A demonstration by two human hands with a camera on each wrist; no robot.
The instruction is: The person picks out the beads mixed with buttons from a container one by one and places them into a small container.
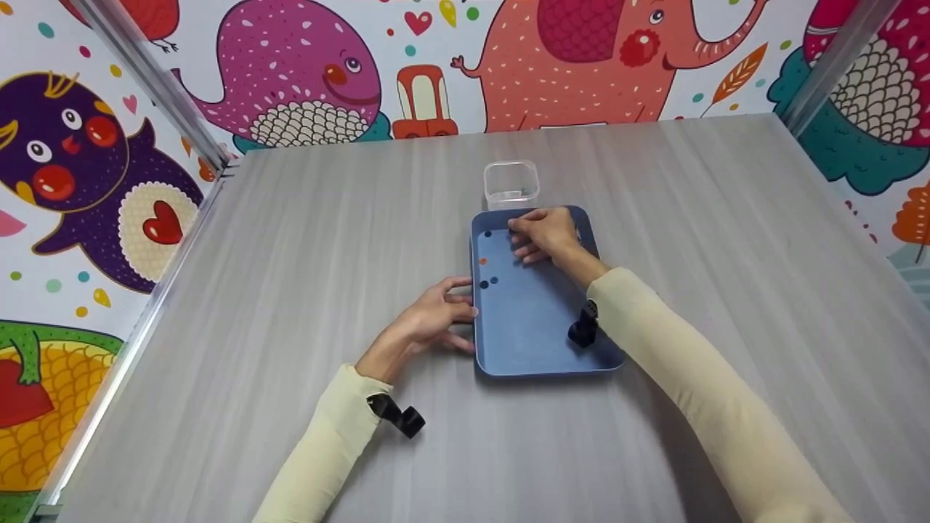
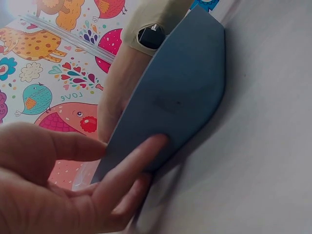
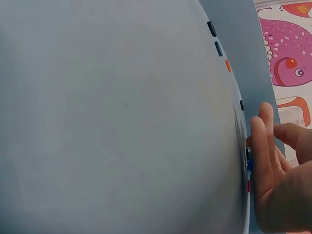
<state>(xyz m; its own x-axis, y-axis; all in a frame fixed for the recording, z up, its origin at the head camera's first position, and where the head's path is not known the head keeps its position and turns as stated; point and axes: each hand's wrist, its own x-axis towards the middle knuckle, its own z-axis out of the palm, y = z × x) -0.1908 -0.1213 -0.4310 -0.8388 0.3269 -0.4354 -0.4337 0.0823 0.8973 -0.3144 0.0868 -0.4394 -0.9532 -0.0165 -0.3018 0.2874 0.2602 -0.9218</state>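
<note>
Head view from above, facing forward-down, wrist views close, sharing blue tray [image 1: 534, 334]

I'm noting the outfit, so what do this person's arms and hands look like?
The left sleeve and right sleeve are plain, pale cream and wrist-length. A black left wrist camera and black right wrist camera stick out near their ends, no cables showing. The left hand and right hand are ungloved.

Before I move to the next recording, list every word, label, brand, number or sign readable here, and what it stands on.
"LOVE": on the patterned wall, letters appearing reversed, in the left wrist view.
Blue tray and clear container: none readable.
Small pieces: any marks are too small to read.
</note>
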